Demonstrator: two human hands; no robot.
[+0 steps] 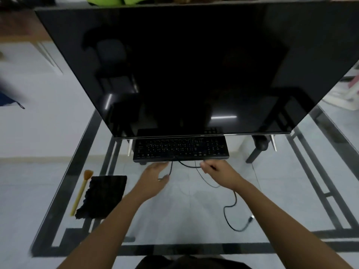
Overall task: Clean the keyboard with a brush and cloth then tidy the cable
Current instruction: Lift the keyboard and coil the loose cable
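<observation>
Two bare hands reach over a glass table [64, 191] toward one black keyboard [180, 149], both working the single black cable [230, 206] that leaves its near edge. The right hand [219, 172] is curled narrow with fingers drawn together around the cable just below the keyboard's front edge (motion blur hides whether the cord is truly pinched, though it passes through the fingers). The left hand [155, 178], a short way to its side, is more open, thumb apart from the fingers, with a strand of the same cable running down between thumb and palm; whether it grips the strand cannot be told. From the right hand the cable trails back toward the person, bends in one loose loop and ends in one plug [250, 220] lying on the glass, well clear of both hands. Beyond the fingertips the keyboard sits beneath the lower edge of one large dark screen [174, 65], which leans over it and fills the upper frame. Out past the left hand, well apart from it, lie the two cleaning tools side by side: one black cloth [103, 197], spread flat and crumpled along one edge, and one brush [81, 191] with a pale yellow handle and tan bristles, just beside the cloth on the side farther from the hands, its bristles pointing away from the person. Both forearms are bare and extend from the bottom of the frame.
</observation>
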